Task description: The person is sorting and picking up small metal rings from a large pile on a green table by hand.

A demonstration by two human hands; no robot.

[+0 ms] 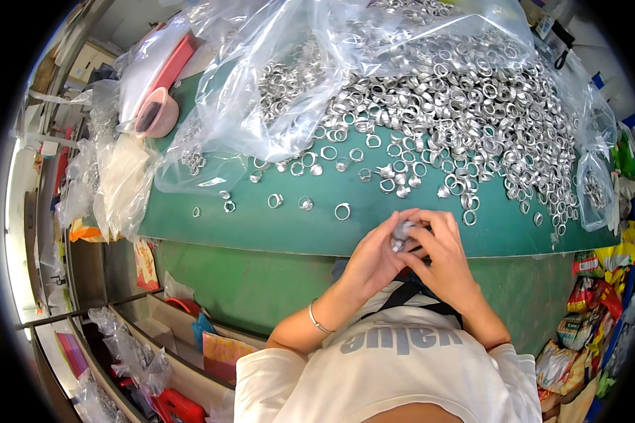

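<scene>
Just over the front edge of the green tabletop (289, 233), my two hands meet. My left hand (375, 259) is cupped around a few small silver rings (401, 233); how many is blurred. The bent fingers of my right hand (439, 248) close on the same rings from the other side, partly hiding them. A single ring (342, 211) lies flat on the table to the left of my hands. Beyond them spreads a large heap of silver rings (466, 106), with loose ones scattered along its near side.
Clear plastic sheeting (261, 120) covers part of the heap. A pink cup (157, 114) stands at the far left. Another plastic bag (594, 187) hangs at the right edge. Open drawers (183, 328) lie lower left, and colourful packets (578, 328) are piled at right.
</scene>
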